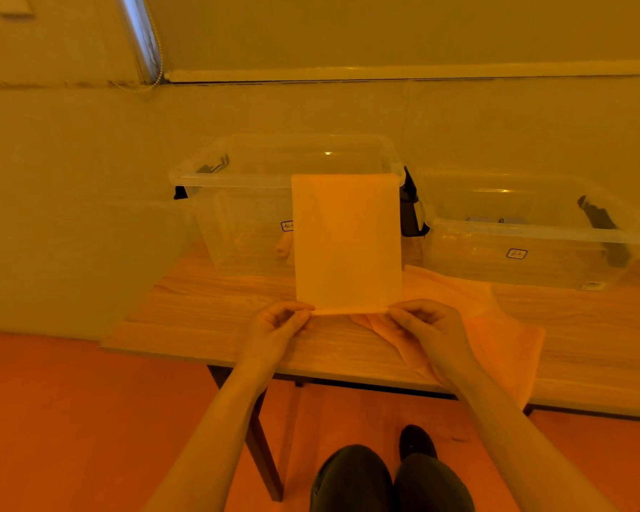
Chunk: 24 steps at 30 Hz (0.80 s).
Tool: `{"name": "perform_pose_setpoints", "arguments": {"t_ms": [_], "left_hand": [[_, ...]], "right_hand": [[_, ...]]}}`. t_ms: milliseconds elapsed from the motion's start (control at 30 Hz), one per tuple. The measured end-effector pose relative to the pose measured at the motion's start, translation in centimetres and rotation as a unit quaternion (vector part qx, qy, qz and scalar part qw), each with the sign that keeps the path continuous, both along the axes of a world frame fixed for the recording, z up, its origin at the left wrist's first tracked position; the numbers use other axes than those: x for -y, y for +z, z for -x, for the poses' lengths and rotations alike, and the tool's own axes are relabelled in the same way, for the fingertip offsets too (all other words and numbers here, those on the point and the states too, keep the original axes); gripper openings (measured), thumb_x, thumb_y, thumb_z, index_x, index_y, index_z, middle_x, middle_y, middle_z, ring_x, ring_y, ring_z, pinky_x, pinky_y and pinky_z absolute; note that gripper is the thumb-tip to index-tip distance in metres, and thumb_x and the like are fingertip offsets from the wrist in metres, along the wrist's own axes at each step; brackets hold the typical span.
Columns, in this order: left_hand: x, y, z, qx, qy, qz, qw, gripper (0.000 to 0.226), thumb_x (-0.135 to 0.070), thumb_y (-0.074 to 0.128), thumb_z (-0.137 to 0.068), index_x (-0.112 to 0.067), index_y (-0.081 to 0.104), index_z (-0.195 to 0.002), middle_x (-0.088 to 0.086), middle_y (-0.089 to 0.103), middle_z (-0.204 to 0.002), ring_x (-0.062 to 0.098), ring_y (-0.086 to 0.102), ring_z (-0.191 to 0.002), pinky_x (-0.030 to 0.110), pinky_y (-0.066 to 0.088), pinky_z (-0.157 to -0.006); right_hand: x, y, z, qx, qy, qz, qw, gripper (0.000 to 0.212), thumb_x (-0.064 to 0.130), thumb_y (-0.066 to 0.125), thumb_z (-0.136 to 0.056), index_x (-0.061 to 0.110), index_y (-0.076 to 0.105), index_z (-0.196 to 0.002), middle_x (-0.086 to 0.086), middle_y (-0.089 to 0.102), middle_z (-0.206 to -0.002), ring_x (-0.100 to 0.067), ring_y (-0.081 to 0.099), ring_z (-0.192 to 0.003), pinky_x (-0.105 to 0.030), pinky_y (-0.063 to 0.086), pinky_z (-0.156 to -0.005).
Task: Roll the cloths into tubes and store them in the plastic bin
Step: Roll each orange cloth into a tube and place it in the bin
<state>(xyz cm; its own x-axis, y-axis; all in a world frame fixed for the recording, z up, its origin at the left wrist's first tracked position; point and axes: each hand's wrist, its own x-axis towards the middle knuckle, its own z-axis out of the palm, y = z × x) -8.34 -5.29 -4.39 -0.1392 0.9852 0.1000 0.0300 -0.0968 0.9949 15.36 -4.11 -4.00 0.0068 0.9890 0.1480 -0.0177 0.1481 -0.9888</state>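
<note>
A pale orange cloth (346, 242) is stretched flat between the near rim of a clear plastic bin (237, 181) and my hands. Its far edge lies over the bin's rim. My left hand (278, 325) pinches the near left corner, and my right hand (427, 328) pinches the near right corner, both just above the wooden table (207, 327). A rolled cloth (284, 245) shows through the bin's front wall, partly hidden behind the stretched cloth.
A second clear bin (532, 234) with black latches stands to the right. More orange cloth (507, 338) lies spread on the table under my right wrist and hangs over the front edge. The wall is close behind the bins. My knees show below the table.
</note>
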Motion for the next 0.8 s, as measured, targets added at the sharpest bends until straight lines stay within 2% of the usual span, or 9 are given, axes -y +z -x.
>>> {"name": "perform_pose_setpoints", "arguments": {"t_ms": [133, 233, 400, 567, 700, 800], "left_hand": [[0.01, -0.09, -0.01, 0.006, 0.001, -0.003, 1.000, 0.010, -0.012, 0.061, -0.089, -0.014, 0.069, -0.094, -0.004, 0.068, -0.072, 0.002, 0.062, -0.066, 0.013, 0.048, -0.063], [0.03, -0.07, -0.07, 0.005, -0.005, -0.020, 1.000, 0.011, -0.008, 0.059, -0.090, -0.013, 0.066, -0.096, 0.000, 0.066, -0.074, 0.003, 0.060, -0.064, 0.013, 0.048, -0.062], [0.11, 0.03, -0.12, 0.005, -0.004, -0.020, 1.000, 0.012, -0.006, 0.059, -0.089, -0.014, 0.067, -0.092, -0.005, 0.067, -0.070, 0.001, 0.060, -0.063, 0.013, 0.047, -0.060], [0.14, 0.00, 0.01, -0.009, -0.004, 0.005, 1.000, 0.015, -0.009, 0.068, -0.083, -0.020, 0.071, -0.093, -0.002, 0.071, -0.087, 0.007, 0.066, -0.079, 0.019, 0.052, -0.068], [0.19, 0.17, -0.23, 0.009, 0.004, 0.002, 1.000, 0.011, -0.010, 0.064, -0.087, -0.016, 0.070, -0.092, -0.005, 0.071, -0.074, 0.002, 0.064, -0.069, 0.012, 0.048, -0.062], [0.15, 0.20, -0.27, 0.004, 0.008, -0.001, 1.000, 0.009, -0.010, 0.063, -0.088, -0.013, 0.070, -0.092, -0.002, 0.071, -0.078, 0.002, 0.063, -0.069, 0.011, 0.048, -0.063]], "right_hand": [[-0.25, -0.33, -0.06, -0.006, -0.003, 0.013, 1.000, 0.010, 0.011, 0.068, -0.083, 0.011, 0.073, -0.092, -0.010, 0.072, -0.091, -0.020, 0.068, -0.085, -0.023, 0.053, -0.070], [-0.13, -0.26, 0.00, -0.018, 0.021, 0.013, 1.000, 0.014, 0.011, 0.066, -0.084, 0.013, 0.070, -0.097, -0.008, 0.070, -0.081, -0.019, 0.067, -0.081, -0.025, 0.053, -0.069], [-0.22, -0.26, -0.04, 0.000, 0.014, 0.004, 1.000, 0.007, 0.011, 0.068, -0.082, 0.012, 0.073, -0.088, -0.009, 0.071, -0.086, -0.016, 0.067, -0.078, -0.022, 0.051, -0.069], [0.03, -0.05, 0.14, -0.007, 0.015, 0.020, 1.000, 0.014, 0.015, 0.073, -0.077, 0.013, 0.073, -0.091, -0.008, 0.072, -0.084, -0.017, 0.069, -0.078, -0.020, 0.054, -0.063], [-0.22, -0.23, -0.08, 0.007, 0.006, 0.008, 1.000, 0.007, 0.011, 0.068, -0.083, 0.013, 0.074, -0.088, -0.008, 0.073, -0.091, -0.017, 0.069, -0.086, -0.020, 0.053, -0.070], [-0.15, -0.19, -0.13, 0.010, 0.006, 0.004, 1.000, 0.007, 0.011, 0.068, -0.084, 0.013, 0.074, -0.087, -0.007, 0.073, -0.092, -0.017, 0.069, -0.086, -0.020, 0.052, -0.070]]}}
